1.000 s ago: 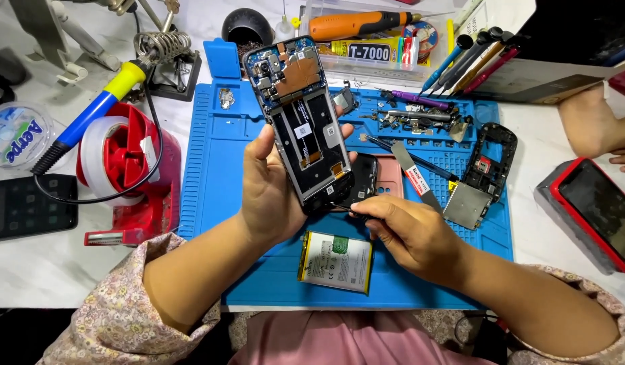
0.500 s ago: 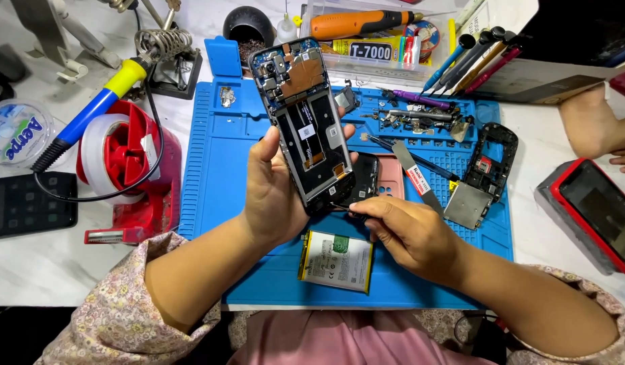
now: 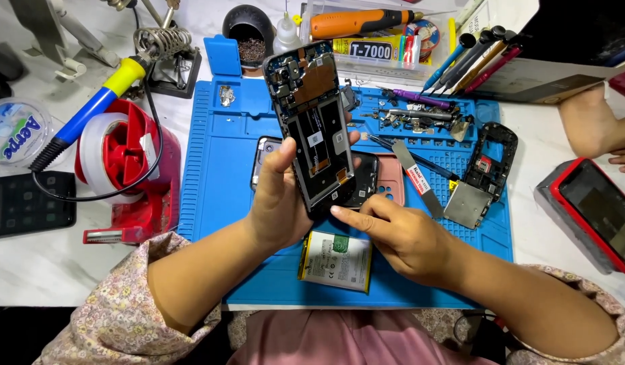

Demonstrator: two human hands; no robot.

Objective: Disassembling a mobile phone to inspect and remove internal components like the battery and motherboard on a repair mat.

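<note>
My left hand (image 3: 282,203) holds the opened phone (image 3: 311,128) up off the blue mat (image 3: 211,176), its bare insides facing me. The fingers wrap the lower left edge, thumb lying along the side, clamped on the frame. The phone's long axis runs from about 5 o'clock, at its bottom end by my hands, to 11 o'clock, at its top end with the circuit board, so it tilts slightly left as it rises.

My right hand (image 3: 407,236) lies low at 4 o'clock from the phone. Its index finger is stretched out and points toward 10 o'clock, the tip touching the phone's bottom edge; the other fingers are curled loosely and pinch nothing that I can see. So the bottom end is the near end for both hands, and the right fingertip is the nearer one to that lower rim.

Directly under the hands, at 6 o'clock, the battery (image 3: 336,260) lies flat on the mat, just left of my right hand and apart from the phone. A metal pry tool (image 3: 420,186) lies at 3 o'clock, beyond my right knuckles.
</note>
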